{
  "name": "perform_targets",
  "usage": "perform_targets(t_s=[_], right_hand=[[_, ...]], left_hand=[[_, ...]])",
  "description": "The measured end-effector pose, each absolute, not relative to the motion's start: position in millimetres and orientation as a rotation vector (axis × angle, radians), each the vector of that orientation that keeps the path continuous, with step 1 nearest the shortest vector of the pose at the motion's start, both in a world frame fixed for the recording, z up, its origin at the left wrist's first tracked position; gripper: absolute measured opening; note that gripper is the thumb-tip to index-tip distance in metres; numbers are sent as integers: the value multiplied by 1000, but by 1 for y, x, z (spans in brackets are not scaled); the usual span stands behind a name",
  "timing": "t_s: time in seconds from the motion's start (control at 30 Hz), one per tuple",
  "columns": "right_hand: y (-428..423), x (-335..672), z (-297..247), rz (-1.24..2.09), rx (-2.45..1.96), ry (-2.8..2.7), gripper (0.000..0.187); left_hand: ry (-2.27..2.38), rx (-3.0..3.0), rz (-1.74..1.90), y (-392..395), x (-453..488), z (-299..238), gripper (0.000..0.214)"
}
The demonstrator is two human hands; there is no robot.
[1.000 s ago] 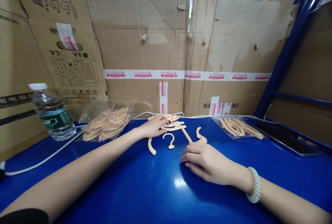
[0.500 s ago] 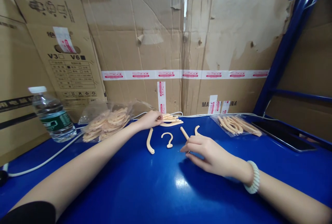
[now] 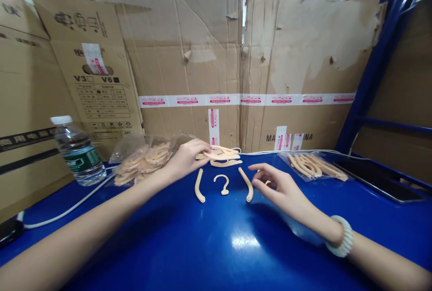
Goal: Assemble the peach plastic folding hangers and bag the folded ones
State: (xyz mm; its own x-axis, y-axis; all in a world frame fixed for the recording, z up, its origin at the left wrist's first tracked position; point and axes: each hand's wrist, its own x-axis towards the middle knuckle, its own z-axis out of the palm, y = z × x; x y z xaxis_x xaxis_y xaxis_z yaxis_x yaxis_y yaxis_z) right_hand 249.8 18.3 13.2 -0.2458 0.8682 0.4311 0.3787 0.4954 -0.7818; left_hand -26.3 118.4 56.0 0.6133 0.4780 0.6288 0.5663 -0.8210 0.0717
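My left hand is closed on the left end of a cream plastic folding hanger, lifted a little at the back of the table. Just under it lies another cream hanger. In front, a loose hanger hook rests between a left curved hanger arm and a right curved hanger arm. My right hand, fingers apart and curled, hovers just right of the right arm piece. Another cream piece is mostly hidden behind its fingers.
On the left stand a water bottle and a clear bag of cream parts. Another bag of curved parts and a dark phone lie at right. Cardboard panels wall off the back of the blue table.
My right hand has let go of the right curved arm and moved right; that piece now lies lower, in line with the left one. My left hand has raised a hanger from the back pile.
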Motion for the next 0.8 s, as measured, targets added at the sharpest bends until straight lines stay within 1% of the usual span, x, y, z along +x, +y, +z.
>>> perform_targets(t_s=[0.07, 0.1, 0.13, 0.17, 0.23, 0.33, 0.43, 0.5, 0.57, 0.7, 0.8], right_hand=[[16, 244, 13, 1030, -1054, -1556, 51], [14, 241, 13, 1205, -1040, -1421, 57], [11, 238, 14, 1359, -1017, -1317, 59], [9, 235, 14, 1478, -990, -1255, 57], [6, 229, 13, 1578, -956, -1271, 48], [3, 225, 12, 1432, -994, -1482, 46], [1, 223, 11, 1242, -1010, -1638, 45], [-1, 221, 11, 1169, -999, -1693, 42], [-5, 219, 10, 1135, -993, -1730, 39], [-10, 216, 8, 1158, -966, -1756, 34], [-9, 217, 9, 1180, -952, -1757, 34]], left_hand=[[-850, -2658, -1080, 91, -29, 52, 11], [-833, -2635, -1130, 77, -29, 48, 11], [-777, -2603, -1212, 64, -28, 41, 9], [-741, -2597, -1248, 51, -28, 33, 7], [-708, -2629, -1256, 31, -25, 16, 7], [-749, -2781, -1217, 10, -21, -6, 14], [-931, -2868, -1396, 1, -16, -11, 35], [-1118, -2919, -1507, 0, -14, -9, 43], [-1328, -2974, -1513, -1, -13, -6, 41], [-1624, -3041, -1449, -2, -12, -3, 19], [-1749, -3088, -1521, -3, -10, -2, 16]])
